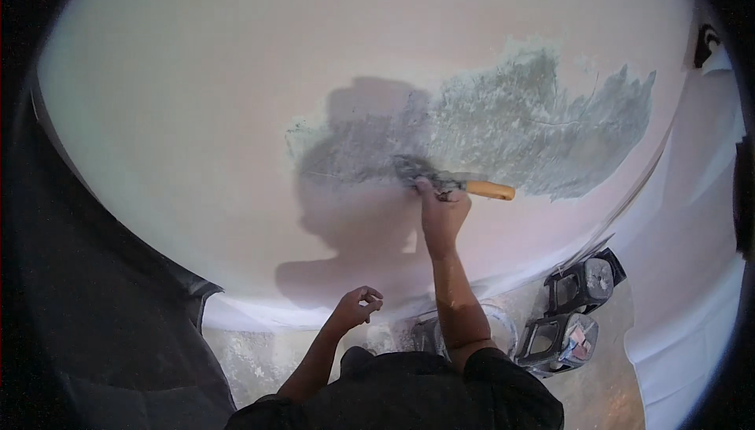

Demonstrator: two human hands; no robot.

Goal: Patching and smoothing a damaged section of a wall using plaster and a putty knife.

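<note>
In front of me is a pale, pinkish-white wall (197,99) with a rough grey patch (543,123) of bare or plastered surface. My right hand (445,208) is closed around the middle of a hand tool with an orange-yellow handle (491,190) that points right. The tool's dark grey head (413,169) is blurred by motion, so its exact kind is unclear. It lies against or close to the patch's lower edge, within my shadow. My left hand (355,309) hangs low near the wall's foot, fingers loosely bent, thumb apart, with nothing seen in it.
Two dark plastic stools (580,284) stand at the lower right; the nearer one has pinkish pieces (578,341) on its seat. A round bucket (503,324) is partly hidden behind my right forearm. Dark sheeting (102,296) hangs at left, white sheeting (676,273) at right.
</note>
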